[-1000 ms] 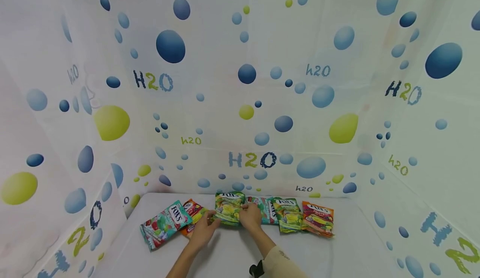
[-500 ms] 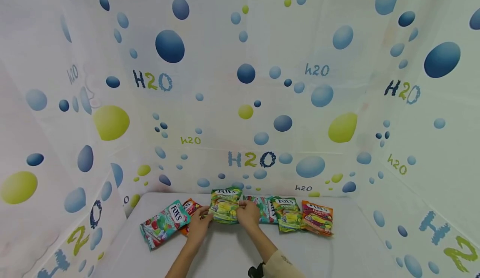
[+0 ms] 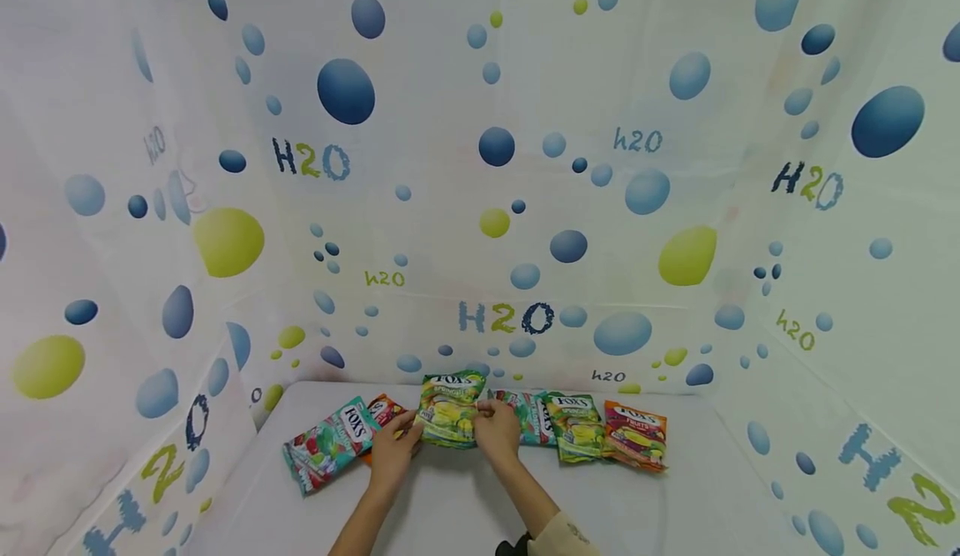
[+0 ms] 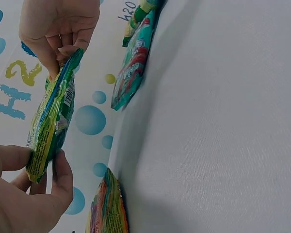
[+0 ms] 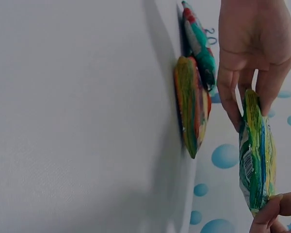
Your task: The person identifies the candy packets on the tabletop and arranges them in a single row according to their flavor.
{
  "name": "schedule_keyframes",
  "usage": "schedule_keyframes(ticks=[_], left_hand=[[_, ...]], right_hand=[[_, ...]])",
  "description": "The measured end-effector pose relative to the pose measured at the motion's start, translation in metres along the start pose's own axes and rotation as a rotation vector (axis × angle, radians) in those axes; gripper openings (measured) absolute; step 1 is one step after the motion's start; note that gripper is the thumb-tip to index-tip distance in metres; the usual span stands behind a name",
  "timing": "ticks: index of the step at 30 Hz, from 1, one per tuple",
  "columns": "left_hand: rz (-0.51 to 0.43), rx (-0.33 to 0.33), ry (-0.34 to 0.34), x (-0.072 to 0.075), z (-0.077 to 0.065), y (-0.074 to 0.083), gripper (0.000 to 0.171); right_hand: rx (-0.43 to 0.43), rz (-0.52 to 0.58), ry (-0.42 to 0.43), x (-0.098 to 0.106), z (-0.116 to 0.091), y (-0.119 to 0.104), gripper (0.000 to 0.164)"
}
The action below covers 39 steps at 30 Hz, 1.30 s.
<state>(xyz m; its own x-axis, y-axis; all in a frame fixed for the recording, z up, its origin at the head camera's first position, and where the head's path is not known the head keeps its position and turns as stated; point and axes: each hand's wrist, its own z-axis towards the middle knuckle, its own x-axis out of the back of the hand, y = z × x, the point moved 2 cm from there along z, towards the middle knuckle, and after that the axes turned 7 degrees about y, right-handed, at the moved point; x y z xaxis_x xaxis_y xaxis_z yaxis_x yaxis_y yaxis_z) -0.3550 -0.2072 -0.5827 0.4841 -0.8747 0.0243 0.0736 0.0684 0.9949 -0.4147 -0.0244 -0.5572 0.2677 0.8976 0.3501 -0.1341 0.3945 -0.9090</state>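
Observation:
A green Fox's candy bag is held upright between both hands, front towards the head camera. My left hand pinches its left edge; in the left wrist view the thumb and fingers lie on opposite faces of the bag. My right hand pinches the right edge, seen at the bottom of the right wrist view with thumb and finger at the bag's corner. Both wrist views show the bag raised off the white table. Its back is hidden in the head view.
To the left lie a teal candy bag and, partly behind the left hand, an orange one. On the right are another teal bag, a second green bag and an orange bag. A patterned curtain surrounds the white table.
The green bag has been lifted slightly and moved a little left, standing more upright. Both hands moved with it, the left one further left across the orange bag. The other bags stay put.

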Motion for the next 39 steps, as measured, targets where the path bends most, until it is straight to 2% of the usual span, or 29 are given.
schedule_keyframes(ticks=[5,13,21,28,39], left_hand=[[0.007,-0.003,0.011,0.005,-0.004,0.005,0.040],[0.142,-0.050,0.075,0.016,-0.012,0.011,0.036],[0.122,-0.054,0.092,0.027,-0.022,0.018,0.036],[0.137,-0.006,0.105,0.036,-0.028,0.024,0.039],[0.160,-0.017,0.135,0.050,-0.039,0.028,0.038]], right_hand=[[0.008,0.008,0.009,0.000,-0.004,-0.005,0.011],[0.045,0.041,0.009,0.000,-0.015,-0.011,0.012],[0.032,0.105,-0.026,0.000,-0.026,-0.019,0.013],[0.055,0.090,-0.052,0.000,-0.034,-0.024,0.012],[0.061,0.110,-0.051,-0.003,-0.047,-0.028,0.010]])
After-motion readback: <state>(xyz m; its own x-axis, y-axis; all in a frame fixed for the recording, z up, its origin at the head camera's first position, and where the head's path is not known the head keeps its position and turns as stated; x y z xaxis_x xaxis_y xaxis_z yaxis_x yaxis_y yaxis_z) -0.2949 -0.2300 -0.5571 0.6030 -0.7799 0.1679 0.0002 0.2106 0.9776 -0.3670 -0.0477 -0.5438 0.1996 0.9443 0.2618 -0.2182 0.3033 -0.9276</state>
